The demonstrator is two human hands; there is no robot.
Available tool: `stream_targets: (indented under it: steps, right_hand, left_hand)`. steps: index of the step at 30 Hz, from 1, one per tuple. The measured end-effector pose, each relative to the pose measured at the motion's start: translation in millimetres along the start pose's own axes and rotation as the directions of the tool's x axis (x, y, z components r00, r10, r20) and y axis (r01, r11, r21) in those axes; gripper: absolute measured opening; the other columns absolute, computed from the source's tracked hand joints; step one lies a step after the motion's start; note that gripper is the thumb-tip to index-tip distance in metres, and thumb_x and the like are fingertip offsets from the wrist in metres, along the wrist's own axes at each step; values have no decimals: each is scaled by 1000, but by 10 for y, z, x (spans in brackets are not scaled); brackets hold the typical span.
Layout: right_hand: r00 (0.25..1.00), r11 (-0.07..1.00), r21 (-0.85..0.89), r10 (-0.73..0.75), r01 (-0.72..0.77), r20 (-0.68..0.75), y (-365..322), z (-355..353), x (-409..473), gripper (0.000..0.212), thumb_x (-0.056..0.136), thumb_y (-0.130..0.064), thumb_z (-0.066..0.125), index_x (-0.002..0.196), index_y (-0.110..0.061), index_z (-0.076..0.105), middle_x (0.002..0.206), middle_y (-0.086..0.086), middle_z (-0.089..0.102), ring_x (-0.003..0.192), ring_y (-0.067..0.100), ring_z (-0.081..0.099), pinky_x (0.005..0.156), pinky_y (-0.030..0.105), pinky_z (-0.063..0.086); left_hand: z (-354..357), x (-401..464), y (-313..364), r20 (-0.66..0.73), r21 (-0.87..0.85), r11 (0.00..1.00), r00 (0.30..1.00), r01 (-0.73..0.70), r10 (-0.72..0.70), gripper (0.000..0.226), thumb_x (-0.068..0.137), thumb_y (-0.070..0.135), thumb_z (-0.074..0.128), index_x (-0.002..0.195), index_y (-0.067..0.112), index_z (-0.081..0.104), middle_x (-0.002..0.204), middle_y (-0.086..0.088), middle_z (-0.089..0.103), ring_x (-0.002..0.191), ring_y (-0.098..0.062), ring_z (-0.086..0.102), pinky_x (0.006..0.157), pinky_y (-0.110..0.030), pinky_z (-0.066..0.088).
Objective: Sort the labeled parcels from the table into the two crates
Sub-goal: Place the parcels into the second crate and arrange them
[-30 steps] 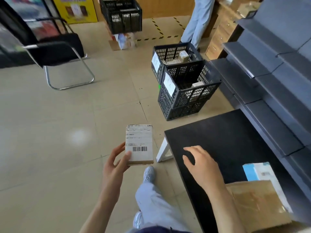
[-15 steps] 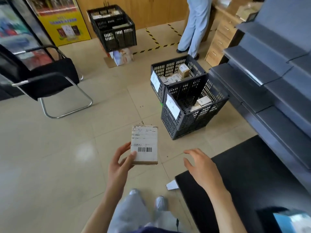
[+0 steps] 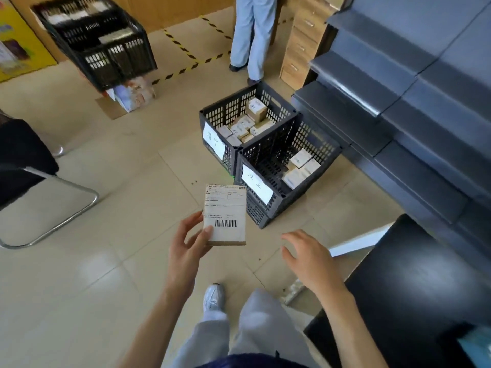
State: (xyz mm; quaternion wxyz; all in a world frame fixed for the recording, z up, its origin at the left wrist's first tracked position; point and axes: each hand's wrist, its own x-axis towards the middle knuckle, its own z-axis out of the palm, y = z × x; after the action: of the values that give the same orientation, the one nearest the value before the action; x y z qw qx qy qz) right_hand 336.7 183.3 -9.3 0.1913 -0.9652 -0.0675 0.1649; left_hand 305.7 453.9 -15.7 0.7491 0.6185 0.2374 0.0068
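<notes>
A person's left hand [image 3: 190,244] holds up a small flat cardboard parcel with a white shipping label and barcode [image 3: 225,214], label facing the camera. The thumb lies across the lower left corner of the label and the fingers [image 3: 189,223] curl behind the left edge, so the parcel is gripped along one side only. The right hand [image 3: 309,257], just right of the parcel, is empty, its fingers spread and loosely bent above the tiled floor.

The black table [image 3: 425,282] stands right of the parcel, and only its bare near corner shows. Beyond the parcel sits the near black slatted plastic crate [image 3: 285,166], with a handwritten white paper sign on its front and a few boxes inside. Touching it, farther from the parcel, is the far black slatted plastic crate [image 3: 248,120], also signed and more thickly filled with boxes.

The main risk is a wrong sort: the label print and the crate signs are too blurred here to read, so which crate is correct cannot be told. The one-sided hold could also let the parcel tip or slip if it is tossed. Because the crates touch, a loose throw could clip the shared rim and drop into the wrong one.
</notes>
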Motion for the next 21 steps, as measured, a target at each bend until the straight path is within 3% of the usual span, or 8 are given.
stream_targets:
  steps: [5, 9, 11, 16, 21]
  right_hand:
    - [994, 996, 29, 89, -87, -65, 4, -148, 470, 31, 101, -34, 55, 131, -27, 62, 125, -10, 62, 110, 13, 63, 88, 36, 55]
    - [978, 983, 88, 174, -164, -119, 171, -279, 861, 29, 100, -34, 55, 128, -27, 63, 120, -9, 64, 107, 14, 64, 88, 37, 55]
    - [970, 977, 102, 201, -188, -139, 265, -336, 1052, 30, 100, -34, 55, 128, -27, 63, 120, -9, 65, 107, 14, 63, 89, 36, 54]
    - [944, 940, 177, 312, -291, -110, 563, -602, 1609, 31, 101, -28, 53, 130, -26, 64, 123, -7, 64, 111, 18, 62, 89, 37, 52]
    - [911, 904, 191, 403, -383, -81, 791, -840, 2084, 32, 101, -30, 52, 132, -27, 63, 129, -8, 60, 115, 19, 59, 88, 33, 46]
  left_hand:
    - [244, 736, 180, 103, 50, 999, 994, 14, -19, 34, 101, 22, 66, 135, 21, 61, 134, 6, 68, 112, -17, 71, 94, -52, 59]
    - [604, 1328, 262, 181, 144, 989, 983, -21, -6, 32, 102, 14, 64, 133, 21, 61, 131, 10, 69, 114, -19, 71, 83, -36, 62]
    - [808, 1600, 331, 217, 176, 984, 976, -30, -9, 31, 102, 15, 64, 133, 21, 61, 131, 9, 70, 114, -19, 71, 85, -37, 60]
    - [1444, 2374, 441, 280, 262, 965, 958, -14, -62, 30, 102, 21, 64, 132, 22, 61, 128, 8, 71, 113, -19, 71, 91, -47, 60]
    - [1979, 3046, 472, 337, 284, 959, 938, -16, -84, 30, 101, 18, 65, 131, 22, 62, 125, 3, 72, 113, -21, 71, 89, -42, 61]
